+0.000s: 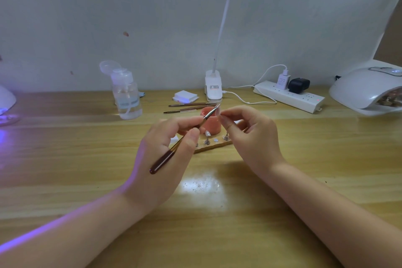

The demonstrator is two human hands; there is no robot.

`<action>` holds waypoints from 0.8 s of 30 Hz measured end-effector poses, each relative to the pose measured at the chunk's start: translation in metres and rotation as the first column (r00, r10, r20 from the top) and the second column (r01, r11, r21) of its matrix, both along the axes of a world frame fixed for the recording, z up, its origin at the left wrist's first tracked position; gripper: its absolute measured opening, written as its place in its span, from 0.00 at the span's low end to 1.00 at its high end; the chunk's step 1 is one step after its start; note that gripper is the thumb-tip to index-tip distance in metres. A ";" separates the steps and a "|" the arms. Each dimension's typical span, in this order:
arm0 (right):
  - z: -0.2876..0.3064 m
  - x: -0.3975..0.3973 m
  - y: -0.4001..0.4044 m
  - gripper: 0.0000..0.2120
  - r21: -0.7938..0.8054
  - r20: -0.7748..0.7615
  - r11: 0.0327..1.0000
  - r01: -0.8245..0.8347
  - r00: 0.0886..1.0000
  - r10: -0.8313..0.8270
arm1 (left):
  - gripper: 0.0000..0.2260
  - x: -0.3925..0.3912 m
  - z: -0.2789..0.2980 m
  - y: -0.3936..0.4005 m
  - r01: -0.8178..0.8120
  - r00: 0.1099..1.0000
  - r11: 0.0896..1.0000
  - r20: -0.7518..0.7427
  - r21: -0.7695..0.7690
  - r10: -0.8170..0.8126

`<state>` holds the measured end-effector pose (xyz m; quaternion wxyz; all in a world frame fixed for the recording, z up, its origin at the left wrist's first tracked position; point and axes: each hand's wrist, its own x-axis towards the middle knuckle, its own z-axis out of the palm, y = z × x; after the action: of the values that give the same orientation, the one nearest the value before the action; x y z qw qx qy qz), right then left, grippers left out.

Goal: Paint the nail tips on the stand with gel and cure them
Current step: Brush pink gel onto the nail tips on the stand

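The stand is partly hidden by both hands (its left end wholly); the curing lamp is cut off at the right edge

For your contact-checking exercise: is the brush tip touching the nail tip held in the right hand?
Cannot tell. In the head view the brush tip meets the nail tip pinched by the right hand, but blur hides any gap.

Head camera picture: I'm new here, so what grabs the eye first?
The two hands at centre: the left hand holds a brush whose tip meets a nail tip pinched by the right hand. Behind them stands a pink jar. A violet glow lights the table's far left edge.
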<state>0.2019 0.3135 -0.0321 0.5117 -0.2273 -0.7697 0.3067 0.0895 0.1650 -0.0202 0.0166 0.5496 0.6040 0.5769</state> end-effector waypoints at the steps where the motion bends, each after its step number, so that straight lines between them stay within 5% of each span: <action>1: 0.000 0.000 0.000 0.05 -0.002 0.005 1.000 0.005 1.000 -0.005 | 0.11 -0.001 0.000 0.000 0.001 1.000 1.000 0.007 -0.002 -0.001; 24: -0.001 0.000 0.002 0.03 -0.014 0.008 1.000 -0.012 1.000 0.012 | 0.10 -0.003 0.001 0.001 0.023 1.000 1.000 0.021 0.009 -0.023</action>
<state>0.2024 0.3151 -0.0328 0.5054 -0.2272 -0.7709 0.3142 0.0865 0.1659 -0.0189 0.0271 0.5507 0.5947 0.5851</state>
